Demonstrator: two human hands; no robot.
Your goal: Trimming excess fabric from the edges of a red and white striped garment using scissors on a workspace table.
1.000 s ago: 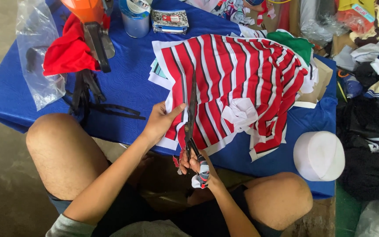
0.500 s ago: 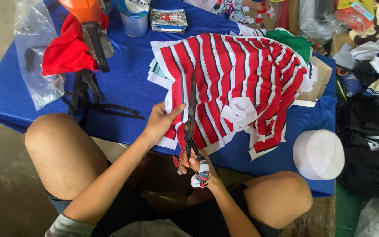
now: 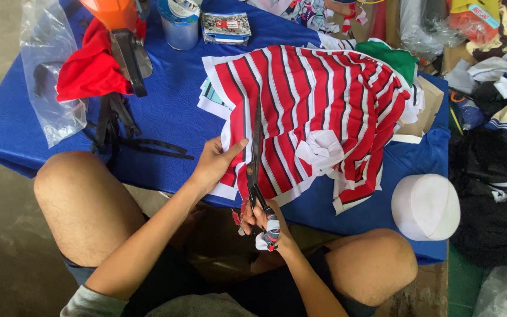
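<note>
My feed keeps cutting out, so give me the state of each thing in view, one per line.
Striped cloth: spread flat on the blue table, partly cut.
Scissors: blades in the cloth, nearly closed.
Right hand: gripping the scissor handles.
Left hand: pressing the cloth edge down.
White cap: resting at the table edge.
Plastic bag: draped over the table's left edge.

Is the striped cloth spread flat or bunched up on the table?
Mostly spread. The striped cloth lies open across the blue table, with rumpled folds at its right edge. The left hand presses its near edge.
</note>
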